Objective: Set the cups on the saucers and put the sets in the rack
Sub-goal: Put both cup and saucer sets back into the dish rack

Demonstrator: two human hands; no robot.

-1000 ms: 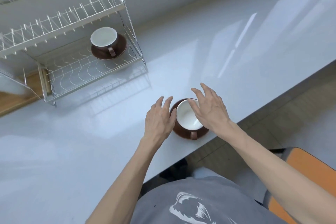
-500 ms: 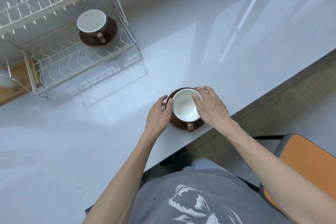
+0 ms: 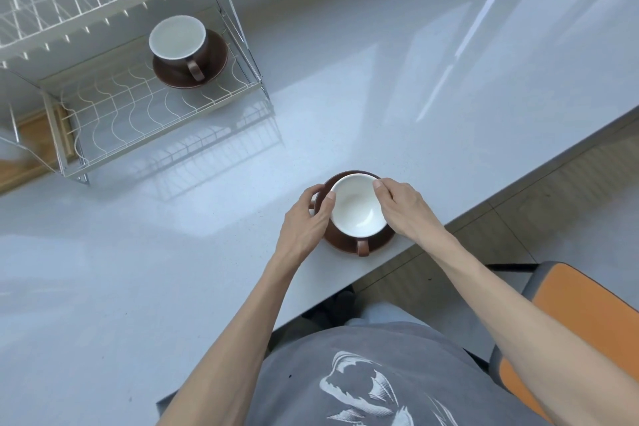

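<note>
A brown cup with a white inside (image 3: 358, 206) stands on a brown saucer (image 3: 345, 241) near the table's front edge, its handle toward me. My left hand (image 3: 306, 218) curls around the left rim of the saucer, thumb against the cup. My right hand (image 3: 403, 207) grips the right side of the set, thumb at the cup's rim. A second brown cup (image 3: 178, 40) sits on its saucer (image 3: 214, 67) at the right end of the lower shelf of the white wire rack (image 3: 138, 114).
The rack's upper shelf (image 3: 103, 0) overhangs the lower one. A wooden board (image 3: 31, 142) lies to the left of the rack. The table's front edge (image 3: 484, 197) runs diagonally just right of the set. An orange chair (image 3: 581, 308) stands at lower right.
Both hands have closed in from hovering beside the set and now hold it at its sides. The view has tilted down, so the rack sits higher in frame.
</note>
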